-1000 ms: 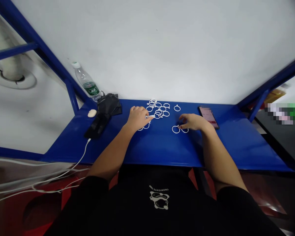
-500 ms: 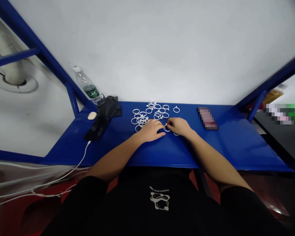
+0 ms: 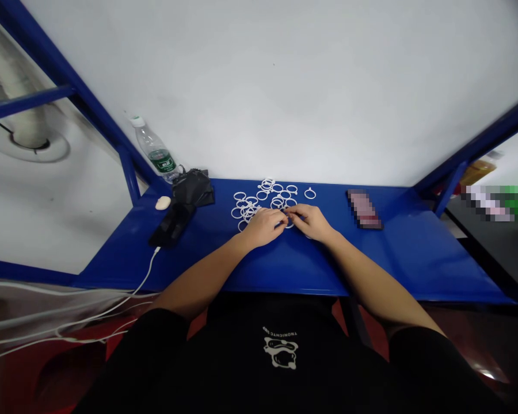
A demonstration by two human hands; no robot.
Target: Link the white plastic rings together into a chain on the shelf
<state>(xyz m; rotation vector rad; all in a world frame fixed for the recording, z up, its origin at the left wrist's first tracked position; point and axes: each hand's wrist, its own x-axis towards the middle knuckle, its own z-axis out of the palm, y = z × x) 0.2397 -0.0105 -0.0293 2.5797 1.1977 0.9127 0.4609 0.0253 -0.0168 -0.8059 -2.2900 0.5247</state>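
Observation:
Between my hands, just over the blue table, is a white ring (image 3: 289, 226), partly covered by fingers. My left hand (image 3: 265, 226) has its fingers curled and its thumb drawn in at the ring's left side. From the other side my right hand (image 3: 312, 222) pinches the same ring near its top. Many similar thin white rings with small knobs lie about: a tangled cluster (image 3: 247, 208) beside my left hand, others (image 3: 277, 202) behind both hands, and a single ring (image 3: 309, 194) farther back. Another ring shows only slightly under my right hand.
A phone (image 3: 364, 209) lies to the right on the blue table (image 3: 285, 270). At the left are a plastic bottle (image 3: 157, 152), a black bag (image 3: 194, 187), a dark device (image 3: 171, 225) with a white cable (image 3: 149, 270), and a pale rounded object (image 3: 163, 203). A wall stands behind.
My right hand has moved slightly left, bringing the ring up to my left fingers. My left thumb has closed in toward its index finger.

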